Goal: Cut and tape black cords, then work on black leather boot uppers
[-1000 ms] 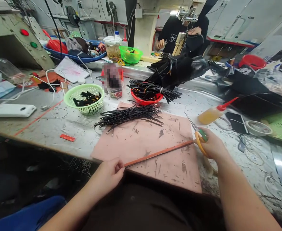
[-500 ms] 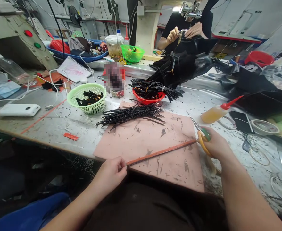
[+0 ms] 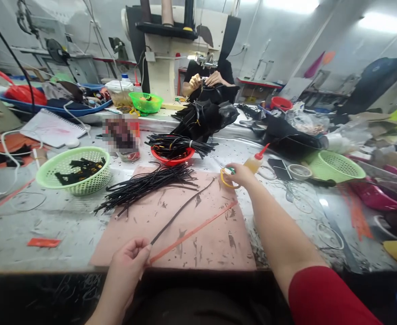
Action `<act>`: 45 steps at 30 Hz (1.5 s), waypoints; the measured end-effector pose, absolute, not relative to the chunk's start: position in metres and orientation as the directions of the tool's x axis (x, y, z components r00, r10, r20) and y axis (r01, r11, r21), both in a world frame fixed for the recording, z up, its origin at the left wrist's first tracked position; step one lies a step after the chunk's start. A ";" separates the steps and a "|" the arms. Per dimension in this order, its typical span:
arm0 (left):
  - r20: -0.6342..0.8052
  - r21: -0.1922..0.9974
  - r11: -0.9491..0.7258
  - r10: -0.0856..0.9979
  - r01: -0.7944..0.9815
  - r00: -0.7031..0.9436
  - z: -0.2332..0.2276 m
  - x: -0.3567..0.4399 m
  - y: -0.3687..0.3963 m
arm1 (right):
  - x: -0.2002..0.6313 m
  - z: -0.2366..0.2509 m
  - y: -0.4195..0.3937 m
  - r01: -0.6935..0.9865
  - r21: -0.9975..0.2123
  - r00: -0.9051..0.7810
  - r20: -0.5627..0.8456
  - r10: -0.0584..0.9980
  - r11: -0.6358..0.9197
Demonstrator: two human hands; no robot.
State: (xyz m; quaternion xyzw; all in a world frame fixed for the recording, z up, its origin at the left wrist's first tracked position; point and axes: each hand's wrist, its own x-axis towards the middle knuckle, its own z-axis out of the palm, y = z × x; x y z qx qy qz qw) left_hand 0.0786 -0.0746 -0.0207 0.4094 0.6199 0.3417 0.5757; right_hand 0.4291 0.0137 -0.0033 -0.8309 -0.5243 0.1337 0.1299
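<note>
Now my left grip pinches a black cord and orange strip; my right grip clasps yellow-handled scissors.

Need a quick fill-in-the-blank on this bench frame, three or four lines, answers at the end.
1. The left hand pinches one end of a thin black ____ that runs up across the pink mat.
2. The right hand holds scissors with ____ handle loops.
3. The orange strip lies on the ____ mat.
4. The glue bottle beside the right hand has a ____ nozzle.

Missing words: cord; yellow; pink; red
</note>
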 end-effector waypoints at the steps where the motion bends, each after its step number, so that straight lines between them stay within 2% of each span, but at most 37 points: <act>1: -0.445 0.891 0.443 0.895 0.101 0.002 -0.020 0.079 -0.075 | 0.430 -0.005 0.016 0.843 -0.344 0.405 -0.097 0.909 -0.412; 8: -0.550 0.834 0.551 0.834 -0.016 0.028 -0.008 0.081 -0.073 | 0.441 0.010 -0.036 0.833 -0.282 0.460 -0.129 0.879 -0.477; 11: -0.607 0.789 0.612 0.789 -0.042 0.092 -0.004 0.085 -0.074 | 0.442 0.007 -0.084 0.790 -0.311 0.496 -0.184 0.849 -0.529; 14: -0.578 0.802 0.594 0.799 -0.066 0.168 -0.002 0.094 -0.077 | 0.433 -0.006 -0.124 0.734 -0.457 0.485 -0.166 0.859 -0.503; 16: -0.545 0.816 0.569 0.816 -0.102 0.192 0.000 0.103 -0.080 | 0.418 -0.016 -0.138 0.674 -0.610 0.472 -0.078 0.878 -0.417; 19: -0.523 0.815 0.552 0.831 -0.177 0.187 0.001 0.118 -0.084 | 0.376 -0.023 -0.142 0.543 -0.821 0.467 0.120 0.876 -0.176; 22: -0.468 0.830 0.503 0.863 -0.240 0.190 0.000 0.131 -0.088 | 0.323 -0.023 -0.137 0.419 -0.906 0.467 0.274 0.841 0.062; 25: -0.423 0.843 0.472 0.878 -0.259 0.223 -0.001 0.138 -0.095 | 0.280 -0.018 -0.132 0.333 -0.910 0.418 0.378 0.826 0.247; 28: -0.388 0.861 0.444 0.888 -0.247 0.247 0.001 0.138 -0.102 | 0.256 -0.015 -0.130 0.282 -0.857 0.281 0.504 0.817 0.432; 31: -0.335 0.887 0.388 0.914 -0.251 0.230 0.003 0.136 -0.108 | 0.246 -0.016 -0.130 0.351 -0.777 0.195 0.607 0.771 0.523; 35: -0.335 0.878 0.395 0.911 -0.271 0.240 0.007 0.135 -0.112 | 0.244 -0.023 -0.131 0.508 -0.669 0.154 0.691 0.706 0.543; 38: -0.358 0.866 0.409 0.909 -0.287 0.216 0.008 0.135 -0.113 | 0.250 -0.024 -0.131 0.582 -0.641 0.081 0.658 0.749 0.500; 41: -0.362 0.862 0.406 0.912 -0.304 0.191 0.008 0.134 -0.113 | 0.257 -0.017 -0.132 0.607 -0.692 0.082 0.543 0.836 0.390; 45: -0.343 0.870 0.399 0.912 -0.290 0.225 0.006 0.130 -0.114 | 0.261 -0.003 -0.137 0.425 -0.868 0.165 0.354 0.921 0.258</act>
